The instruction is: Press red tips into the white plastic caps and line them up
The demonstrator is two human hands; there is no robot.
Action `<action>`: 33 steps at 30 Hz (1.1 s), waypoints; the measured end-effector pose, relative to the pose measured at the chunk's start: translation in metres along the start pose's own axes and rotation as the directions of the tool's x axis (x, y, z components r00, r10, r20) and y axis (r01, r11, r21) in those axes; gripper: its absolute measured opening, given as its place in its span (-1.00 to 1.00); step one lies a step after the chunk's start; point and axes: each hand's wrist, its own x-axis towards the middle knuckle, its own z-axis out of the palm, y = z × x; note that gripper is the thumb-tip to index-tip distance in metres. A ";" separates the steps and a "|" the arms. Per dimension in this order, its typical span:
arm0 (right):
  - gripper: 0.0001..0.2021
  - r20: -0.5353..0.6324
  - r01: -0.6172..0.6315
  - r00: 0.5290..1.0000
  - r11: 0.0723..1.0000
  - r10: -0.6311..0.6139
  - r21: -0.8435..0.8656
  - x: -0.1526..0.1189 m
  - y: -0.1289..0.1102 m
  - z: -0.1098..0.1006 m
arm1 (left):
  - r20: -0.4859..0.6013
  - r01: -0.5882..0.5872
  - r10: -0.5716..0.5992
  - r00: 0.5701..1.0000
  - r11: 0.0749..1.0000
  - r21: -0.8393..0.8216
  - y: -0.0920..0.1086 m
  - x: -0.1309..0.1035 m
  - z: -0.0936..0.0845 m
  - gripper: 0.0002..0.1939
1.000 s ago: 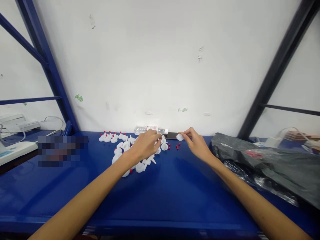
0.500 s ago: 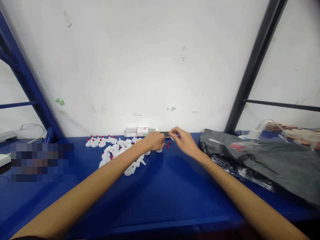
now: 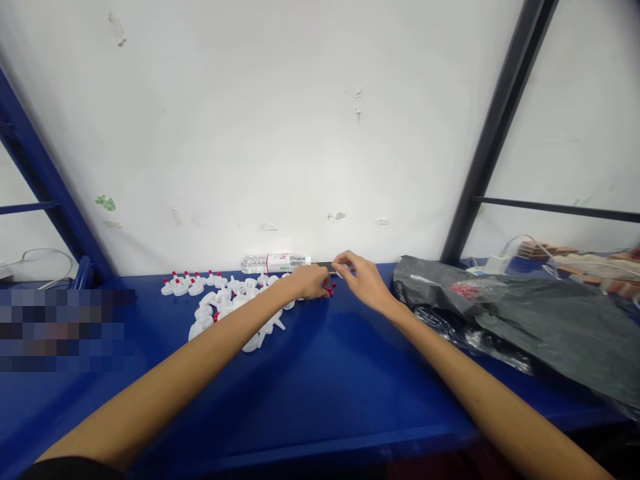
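My left hand (image 3: 315,281) is closed, its fingertips pinched at a few small red tip caps (image 3: 332,285) on the blue table; fingers partly hide the one they grip. To its right, my right hand (image 3: 361,275) is closed on a white nozzle cap (image 3: 341,272), mostly covered by the thumb and fingers. Left of my hands, many white nozzle caps (image 3: 225,305) lie in a loose pile, partly behind my left forearm. At the pile's far left, several white nozzle caps with red tips (image 3: 181,287) stand upright.
A clear plastic bottle (image 3: 255,265) with a white and red label lies against the wall. A dark flat object (image 3: 326,267) lies behind my hands. Grey plastic bags (image 3: 520,313) cover the right side of the blue table (image 3: 320,387). Metal posts stand at both sides.
My left hand has lowered slightly to the right, and its fingertips now meet the red tip caps. The right hand still holds the white nozzle cap. The view has shifted a little rightward.
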 end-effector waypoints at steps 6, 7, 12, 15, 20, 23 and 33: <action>-0.88 0.006 0.007 1.000 1.000 -0.007 -0.010 0.000 0.001 0.001 | -0.006 -0.036 0.035 0.999 0.999 -0.035 0.003 0.005 0.004 -0.82; -0.88 0.007 0.006 1.000 1.000 -0.006 -0.009 0.000 0.001 0.001 | -0.015 -0.040 0.039 0.999 0.998 -0.042 0.004 0.005 0.005 -0.83; -0.88 0.002 -0.007 1.000 1.000 0.006 0.016 0.001 0.002 0.001 | -0.123 -0.029 0.014 0.992 0.993 -0.119 0.010 -0.004 -0.004 -0.89; -0.84 0.003 -0.071 0.997 0.994 0.071 0.089 0.001 0.001 0.001 | -0.194 0.018 -0.064 0.979 0.973 -0.232 0.010 -0.020 -0.018 -0.87; -0.79 0.063 -0.153 0.987 0.976 0.145 0.153 -0.003 -0.009 0.003 | -0.217 0.094 -0.222 0.950 0.873 -0.479 -0.005 -0.058 -0.033 -0.72; -0.78 0.134 -0.184 0.978 0.962 0.159 0.200 -0.007 -0.019 0.006 | -0.168 0.131 -0.283 0.944 0.792 -0.596 -0.017 -0.076 -0.028 -0.63; -0.82 0.262 -0.062 0.965 0.979 0.008 0.196 -0.016 -0.040 0.015 | -0.098 0.106 -0.274 0.957 0.640 -0.761 -0.019 -0.092 -0.012 -0.69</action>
